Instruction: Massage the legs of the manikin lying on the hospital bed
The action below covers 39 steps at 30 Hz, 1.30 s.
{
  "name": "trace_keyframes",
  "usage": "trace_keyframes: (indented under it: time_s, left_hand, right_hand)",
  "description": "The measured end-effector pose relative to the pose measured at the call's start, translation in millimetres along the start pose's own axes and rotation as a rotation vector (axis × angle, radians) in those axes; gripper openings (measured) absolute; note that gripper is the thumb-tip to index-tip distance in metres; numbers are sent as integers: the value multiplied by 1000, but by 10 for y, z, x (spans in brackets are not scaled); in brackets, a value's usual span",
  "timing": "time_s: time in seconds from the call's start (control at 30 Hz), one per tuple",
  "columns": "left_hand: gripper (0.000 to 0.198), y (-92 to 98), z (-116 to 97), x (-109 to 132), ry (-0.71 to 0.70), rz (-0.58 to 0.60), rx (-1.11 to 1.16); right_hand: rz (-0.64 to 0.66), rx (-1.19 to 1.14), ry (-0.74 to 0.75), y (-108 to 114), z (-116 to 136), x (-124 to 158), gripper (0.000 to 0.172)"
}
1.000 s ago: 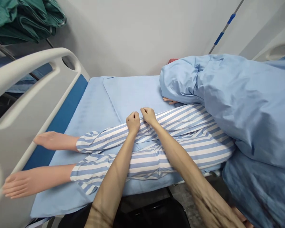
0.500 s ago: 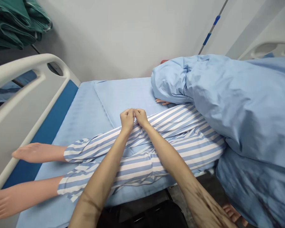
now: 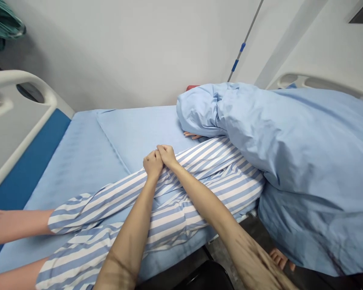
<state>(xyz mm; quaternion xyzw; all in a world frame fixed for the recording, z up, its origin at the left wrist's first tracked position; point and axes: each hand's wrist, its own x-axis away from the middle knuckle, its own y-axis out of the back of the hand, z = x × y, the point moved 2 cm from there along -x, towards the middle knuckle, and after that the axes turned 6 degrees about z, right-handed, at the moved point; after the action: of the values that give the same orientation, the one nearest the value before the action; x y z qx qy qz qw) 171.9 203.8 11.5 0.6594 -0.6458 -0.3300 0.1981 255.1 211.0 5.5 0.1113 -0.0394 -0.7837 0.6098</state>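
Left hand (image 3: 153, 164) and right hand (image 3: 167, 156) clenched, fingers gripping the striped patient trousers (image 3: 226, 189), which remain on the manikin's legs (image 3: 15, 225); blue duvet (image 3: 290, 137) covers the upper body at right.

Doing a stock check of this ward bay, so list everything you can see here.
Bed end panel: 1, white and blue, left edge
Second bed panel: 1, white, upper right
Sheet: 1, pale blue, on the bed
Striped pyjama trousers: 1 pair, blue and white, across the bed
Manikin feet: 2, pink, lower left, cut off by the frame
Manikin hand: 1, pink, at the blanket's edge
Blanket: 1, blue, bunched on the right
Red item: 1, behind the blanket
Drip pole: 1, grey with blue bands, behind the bed
Folded cloth: green, top left
Black object: 1, bottom edge
Pink toes or fingers: lower right, below the blanket
Left hand: 1, closed on the trousers
Right hand: 1, closed on the trousers, touching the left
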Motion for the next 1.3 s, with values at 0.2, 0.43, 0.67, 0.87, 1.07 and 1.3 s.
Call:
trace_keyframes:
  time_s: [0.2, 0.43, 0.67, 0.87, 1.07, 1.3]
  left_hand:
    - [35, 14, -6, -13, 5, 35, 27]
    - [35, 8, -17, -4, 22, 40, 54]
    - [34, -15, -22, 2, -12, 49, 12]
    - [35, -18, -49, 12, -37, 74, -5]
    - [35, 40, -187, -42, -96, 77, 26]
    - [31, -154, -332, -13, 4, 0, 74]
  right_hand:
    - [52, 257, 50, 154, 352, -45, 35]
    - [10, 304, 135, 440, 521, -55, 38]
    - [138, 582, 79, 448, 74, 76, 32]
    - [81, 417, 63, 476, 108, 37, 35]
    - [24, 309, 43, 513, 123, 31, 35]
    - [7, 269, 11, 513, 121, 17, 36]
